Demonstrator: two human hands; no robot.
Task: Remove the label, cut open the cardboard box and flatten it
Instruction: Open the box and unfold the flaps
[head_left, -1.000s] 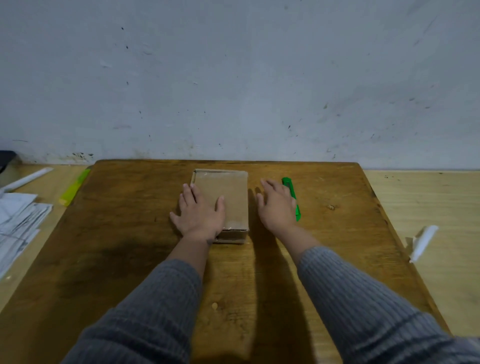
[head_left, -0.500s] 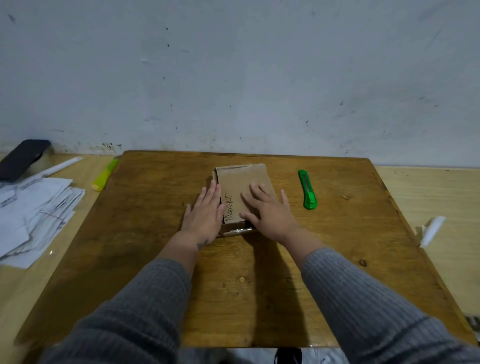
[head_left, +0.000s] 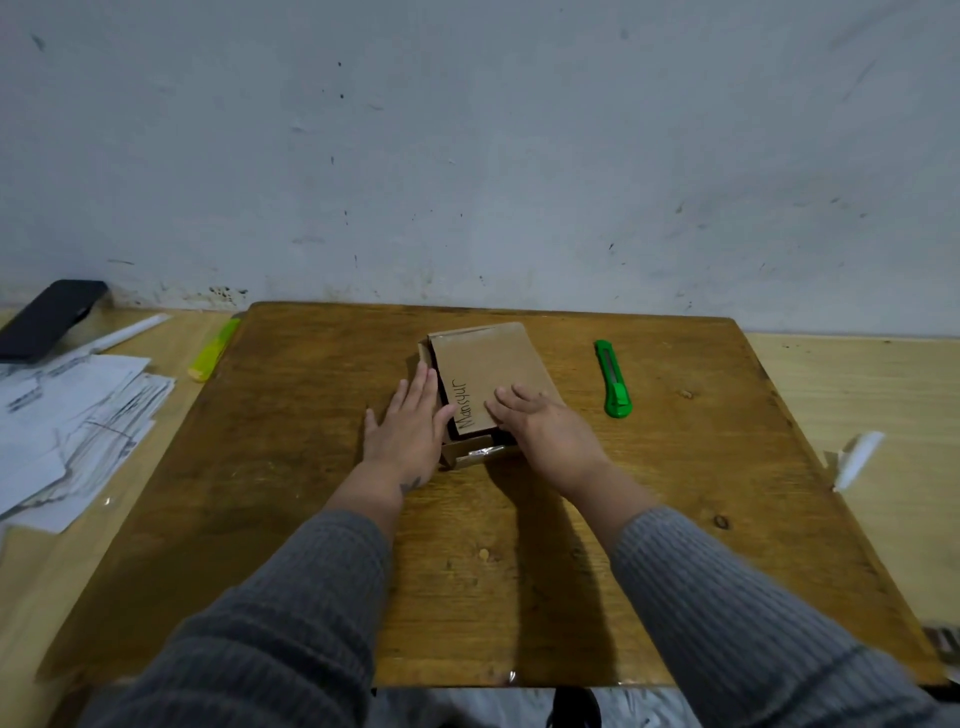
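A small brown cardboard box (head_left: 488, 371) lies on the dark wooden board (head_left: 311, 467), near its far middle. Black handwriting runs along the box's top flap, which is slightly lifted at the left edge. Clear tape shines on its near end. My left hand (head_left: 410, 426) lies flat against the box's left side, fingers extended. My right hand (head_left: 540, 426) rests palm down on the near right part of the box top, fingers spread. A green utility knife (head_left: 613, 379) lies on the board to the right of the box, untouched.
A stack of white papers (head_left: 62, 415) sits at the left, with a black phone (head_left: 47, 317), a white pen (head_left: 130, 332) and a yellow-green marker (head_left: 215, 348) behind it. A white strip (head_left: 857, 460) lies at the right on the lighter table. The wall stands close behind.
My right hand moved left from beside the knife onto the box top. My left hand slid off the top to the box's left side. The handwriting now shows.
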